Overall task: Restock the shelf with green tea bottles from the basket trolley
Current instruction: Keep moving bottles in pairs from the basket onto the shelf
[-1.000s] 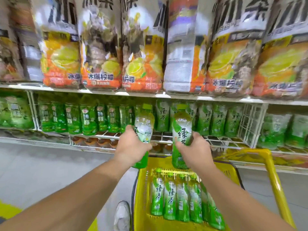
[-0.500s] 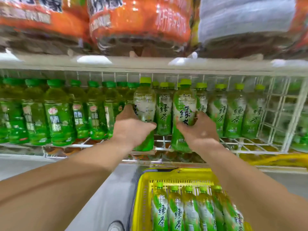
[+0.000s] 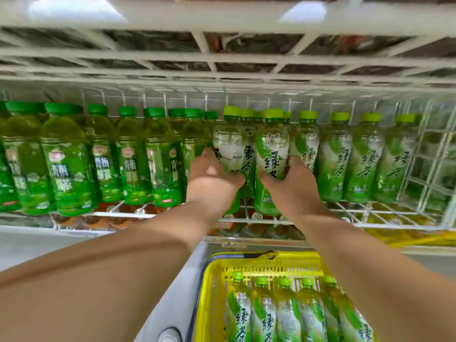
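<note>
My left hand (image 3: 212,183) grips a green tea bottle (image 3: 230,141) with a light green cap, its label turned away. My right hand (image 3: 292,183) grips a second green tea bottle (image 3: 271,154) showing its front label. Both bottles stand upright at the front of the white wire shelf (image 3: 385,214), in the gap before the row of matching green tea bottles (image 3: 365,159). Whether their bases rest on the wire I cannot tell. Below, the yellow basket trolley (image 3: 212,292) holds several more green tea bottles (image 3: 286,312) lying side by side.
Darker-capped plum green tea bottles (image 3: 66,159) fill the shelf's left part. A white wire divider (image 3: 434,156) bounds the tea section on the right. The upper wire shelf (image 3: 222,62) hangs close overhead. Bottles on a lower shelf (image 3: 256,228) show beneath. My shoe (image 3: 170,335) is beside the trolley.
Both hands have carried their bottles forward from above the trolley into the shelf opening. The view has moved closer and lower, so the shelf above now fills the top.
</note>
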Available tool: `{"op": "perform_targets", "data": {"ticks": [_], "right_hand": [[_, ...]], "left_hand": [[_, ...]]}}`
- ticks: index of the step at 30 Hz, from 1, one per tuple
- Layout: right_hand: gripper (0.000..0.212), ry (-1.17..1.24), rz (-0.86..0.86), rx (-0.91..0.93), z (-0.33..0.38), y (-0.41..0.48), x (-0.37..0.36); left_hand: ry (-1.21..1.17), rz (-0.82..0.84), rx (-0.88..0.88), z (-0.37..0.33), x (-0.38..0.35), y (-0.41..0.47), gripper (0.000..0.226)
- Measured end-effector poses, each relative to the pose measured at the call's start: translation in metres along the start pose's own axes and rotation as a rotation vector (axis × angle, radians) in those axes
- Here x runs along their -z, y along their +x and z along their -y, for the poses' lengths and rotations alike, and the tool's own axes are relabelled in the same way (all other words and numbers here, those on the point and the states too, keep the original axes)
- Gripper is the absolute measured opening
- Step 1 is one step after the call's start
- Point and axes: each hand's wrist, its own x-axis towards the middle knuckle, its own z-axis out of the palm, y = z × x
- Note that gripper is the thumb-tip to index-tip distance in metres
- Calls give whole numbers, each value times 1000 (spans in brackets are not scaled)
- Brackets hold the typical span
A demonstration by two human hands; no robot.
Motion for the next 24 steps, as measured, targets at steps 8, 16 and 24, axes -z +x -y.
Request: {"op": "perform_targets", "data": {"ticks": [8,16,24], "right_hand": [[37,-52,29,63,-7,13,-14],[73,-40,55,35,-18,10,-19],[35,-36,76,45,-28,-5,-19]], "left_hand": [[-187,-25,7,4,-13,-7,59],[-3,11,-93,21,-19,-12,68],[41,-85,-74,24,-9,-14,55]]}}
